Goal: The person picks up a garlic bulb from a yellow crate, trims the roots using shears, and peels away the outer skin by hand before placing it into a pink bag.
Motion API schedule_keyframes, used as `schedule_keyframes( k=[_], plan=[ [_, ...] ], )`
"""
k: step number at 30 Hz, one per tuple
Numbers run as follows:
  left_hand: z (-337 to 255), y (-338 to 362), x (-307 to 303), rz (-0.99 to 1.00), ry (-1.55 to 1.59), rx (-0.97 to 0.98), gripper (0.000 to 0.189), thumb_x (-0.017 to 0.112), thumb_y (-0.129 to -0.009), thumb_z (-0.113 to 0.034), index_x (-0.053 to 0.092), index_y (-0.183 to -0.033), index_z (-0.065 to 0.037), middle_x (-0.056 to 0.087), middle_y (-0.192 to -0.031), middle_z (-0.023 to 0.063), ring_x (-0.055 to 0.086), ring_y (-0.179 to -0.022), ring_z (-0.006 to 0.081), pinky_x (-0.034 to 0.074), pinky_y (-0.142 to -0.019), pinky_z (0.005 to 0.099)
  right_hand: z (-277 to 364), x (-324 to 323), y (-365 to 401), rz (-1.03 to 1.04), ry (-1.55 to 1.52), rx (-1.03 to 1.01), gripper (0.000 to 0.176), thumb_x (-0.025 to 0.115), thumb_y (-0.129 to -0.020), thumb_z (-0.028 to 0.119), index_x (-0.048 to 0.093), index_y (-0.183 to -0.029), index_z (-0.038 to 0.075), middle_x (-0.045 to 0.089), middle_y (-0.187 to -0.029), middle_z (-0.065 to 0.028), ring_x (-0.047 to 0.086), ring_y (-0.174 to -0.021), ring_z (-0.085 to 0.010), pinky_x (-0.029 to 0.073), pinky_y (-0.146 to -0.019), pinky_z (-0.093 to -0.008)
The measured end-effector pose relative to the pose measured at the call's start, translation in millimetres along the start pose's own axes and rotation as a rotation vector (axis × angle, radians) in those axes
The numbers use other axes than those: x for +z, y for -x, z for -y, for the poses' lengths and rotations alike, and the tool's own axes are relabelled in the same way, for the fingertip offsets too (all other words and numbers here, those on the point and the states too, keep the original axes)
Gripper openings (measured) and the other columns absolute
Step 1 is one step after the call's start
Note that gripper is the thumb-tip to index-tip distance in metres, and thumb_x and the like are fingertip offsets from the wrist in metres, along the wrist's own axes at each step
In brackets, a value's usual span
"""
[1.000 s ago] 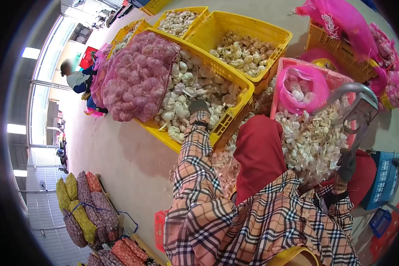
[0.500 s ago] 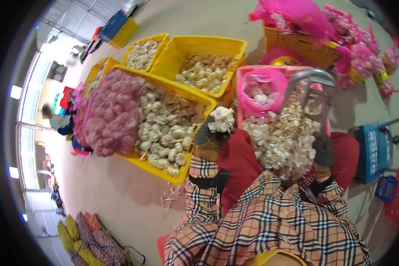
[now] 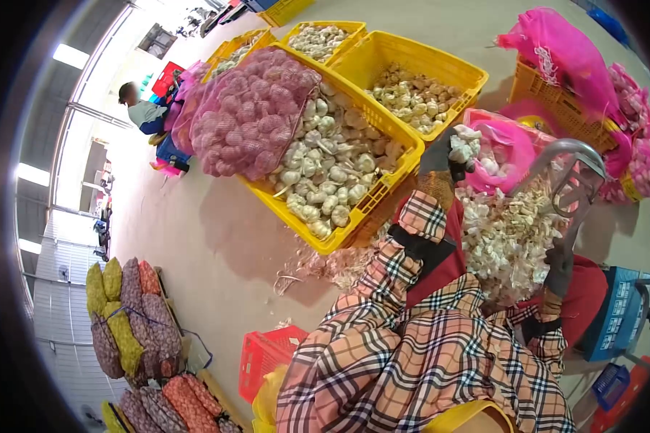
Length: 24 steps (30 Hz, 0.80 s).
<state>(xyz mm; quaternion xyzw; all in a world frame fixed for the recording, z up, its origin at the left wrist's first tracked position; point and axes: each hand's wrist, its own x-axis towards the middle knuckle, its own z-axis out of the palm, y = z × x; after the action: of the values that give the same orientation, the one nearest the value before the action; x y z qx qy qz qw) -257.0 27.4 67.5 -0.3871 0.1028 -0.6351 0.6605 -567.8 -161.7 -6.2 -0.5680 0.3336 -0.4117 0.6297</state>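
My left hand (image 3: 440,157), in a dark glove, is closed around a garlic bulb (image 3: 464,144) beside the pink mesh bag (image 3: 509,155). The bag has garlic in it and sits at the far end of a pink crate (image 3: 477,115) between my knees. Loose peels and garlic scraps (image 3: 509,242) fill the near part of this crate. A grey metal frame (image 3: 581,155) with a curved top stands over its right side. My right hand (image 3: 558,267), gloved too, is closed at the crate's right edge, below the frame; what its fingers hold is hidden.
A yellow crate (image 3: 368,220) of garlic bulbs stands to the left, a full purple net sack (image 3: 249,112) lying across it. More yellow crates stand behind. Pink net bags (image 3: 556,43) pile up at the back right. A blue crate (image 3: 610,310) is by my right knee. A person (image 3: 148,115) is far left.
The view has turned left, so the crates appear further right. My left hand, still holding the garlic bulb, is now closer to the pink mesh bag. My right hand stays by the crate's right edge.
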Motion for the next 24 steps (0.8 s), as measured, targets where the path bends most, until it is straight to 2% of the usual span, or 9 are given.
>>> schedule_keyframes(
  k=[2,6,8,10,12,16,18,22,24],
  plan=[
    [21.9,-16.5,1.6,-0.142,-0.213,0.069,0.021,0.047,-0.083,-0.014,0.063,-0.084,0.0,0.058,-0.056,0.003,0.054,-0.045,0.0139,0.048,-0.046,0.0249,23.2,11.5,5.0,-0.119,0.085,-0.067,0.042,0.054,-0.085,0.021,0.046,-0.118,-0.004,0.054,-0.101,-0.0047,0.051,-0.087,-0.013,0.044,-0.071,-0.0283],
    [75.9,-70.2,-1.3,-0.642,-1.092,0.224,0.026,0.048,-0.086,-0.018,0.057,-0.103,-0.001,0.062,-0.079,0.0051,0.058,-0.064,0.015,0.049,-0.056,0.0251,142.2,87.9,20.6,-0.332,1.339,-0.58,0.049,0.062,-0.076,0.005,0.046,-0.122,0.002,0.051,-0.116,-0.0144,0.05,-0.103,-0.027,0.041,-0.087,-0.0335],
    [79.9,-69.9,-14.4,-0.747,-1.378,0.126,0.039,0.048,-0.087,-0.022,0.045,-0.121,-0.002,0.058,-0.105,0.0062,0.058,-0.082,0.0161,0.048,-0.063,0.0252,157.9,92.0,30.3,-0.076,0.954,-0.558,0.053,0.066,-0.073,0.008,0.046,-0.122,0.0,0.05,-0.117,-0.016,0.047,-0.106,-0.029,0.039,-0.09,-0.035],
    [103.7,-68.8,-18.1,-0.841,-1.604,0.091,0.048,0.051,-0.086,-0.024,0.039,-0.127,-0.003,0.056,-0.107,0.0035,0.055,-0.081,0.0109,0.044,-0.068,0.0215,150.9,106.9,30.9,0.004,0.758,-0.447,0.056,0.066,-0.072,0.009,0.045,-0.123,0.001,0.052,-0.114,-0.0162,0.05,-0.104,-0.0284,0.041,-0.087,-0.0351],
    [101.2,-55.3,-44.0,-0.733,-1.579,0.048,0.051,0.055,-0.084,-0.008,0.035,-0.129,0.002,0.056,-0.106,0.0089,0.057,-0.083,0.013,0.046,-0.072,0.0224,150.7,131.9,21.7,0.152,0.453,-0.189,0.055,0.066,-0.071,0.01,0.047,-0.122,0.002,0.055,-0.107,-0.0165,0.053,-0.098,-0.0294,0.043,-0.081,-0.0343],
    [108.1,-51.0,-58.2,-0.825,-1.666,0.134,0.048,0.055,-0.083,-0.003,0.037,-0.127,0.002,0.057,-0.101,0.0081,0.057,-0.079,0.0105,0.046,-0.066,0.0196,134.9,120.6,17.9,0.128,0.756,-0.276,0.041,0.066,-0.071,0.011,0.056,-0.11,0.003,0.059,-0.09,-0.0142,0.058,-0.08,-0.0298,0.046,-0.071,-0.0347],
    [112.6,-54.1,-54.3,-0.863,-1.701,0.18,0.047,0.056,-0.083,-0.002,0.038,-0.127,0.002,0.058,-0.099,0.0076,0.056,-0.077,0.009,0.045,-0.064,0.0188,143.9,123.3,20.2,0.149,0.787,-0.117,0.024,0.064,-0.073,0.013,0.061,-0.094,0.003,0.059,-0.074,-0.0111,0.057,-0.064,-0.0276,0.046,-0.061,-0.0338],
    [102.7,-54.9,-54.8,-0.969,-1.583,0.092,0.036,0.056,-0.086,-0.014,0.048,-0.118,0.001,0.06,-0.09,0.0064,0.056,-0.068,0.0091,0.045,-0.056,0.0193,142.9,122.9,28.8,0.07,0.833,-0.263,0.011,0.062,-0.075,0.012,0.06,-0.08,0.002,0.056,-0.061,-0.0069,0.056,-0.054,-0.0215,0.043,-0.052,-0.0297],
    [92.6,-48.7,-60.0,-1.053,-1.382,0.083,0.034,0.056,-0.086,-0.019,0.051,-0.114,0.0,0.06,-0.087,0.0061,0.057,-0.065,0.0098,0.046,-0.053,0.0201,159.2,109.4,19.7,0.343,-0.066,0.52,0.009,0.061,-0.077,0.011,0.058,-0.076,0.002,0.055,-0.061,-0.0042,0.056,-0.057,-0.0144,0.04,-0.049,-0.0247]
  ],
)
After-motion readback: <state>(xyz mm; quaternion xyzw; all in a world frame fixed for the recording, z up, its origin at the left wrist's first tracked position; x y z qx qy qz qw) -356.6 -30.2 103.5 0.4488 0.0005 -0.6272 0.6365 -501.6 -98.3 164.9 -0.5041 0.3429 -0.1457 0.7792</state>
